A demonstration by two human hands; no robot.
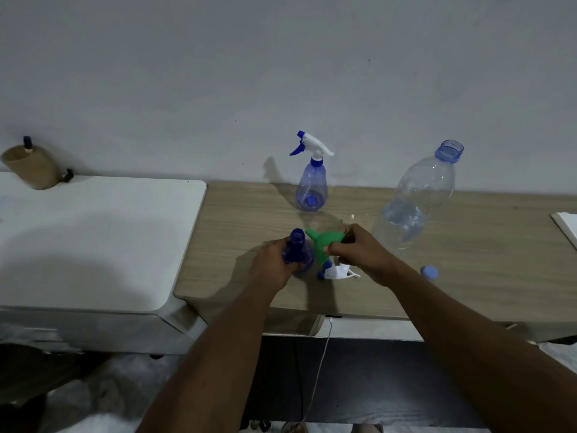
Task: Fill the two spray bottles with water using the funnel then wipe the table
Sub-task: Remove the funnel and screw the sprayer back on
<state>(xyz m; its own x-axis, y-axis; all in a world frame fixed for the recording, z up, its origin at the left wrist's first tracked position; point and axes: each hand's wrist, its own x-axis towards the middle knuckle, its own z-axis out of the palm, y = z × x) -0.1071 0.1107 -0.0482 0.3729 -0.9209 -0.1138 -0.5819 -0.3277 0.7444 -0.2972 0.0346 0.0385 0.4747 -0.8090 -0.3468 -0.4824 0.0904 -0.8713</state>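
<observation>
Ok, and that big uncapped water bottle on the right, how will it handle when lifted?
The water bottle looks like thin-walled clear plastic, so it will probably dent under a firm grip. It seems roughly a third full, so likely light for its size. Its mouth is open, the cap lying on the table, so tilting could spill.

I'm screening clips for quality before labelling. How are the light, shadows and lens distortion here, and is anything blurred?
Head view: dim, bluish light; the capped spray bottle casts a soft shadow left onto the wall; wide-angle distortion tilts the water bottle and the tan cup; the left hand gripping the open spray bottle and right hand holding the green funnel look slightly soft.
</observation>
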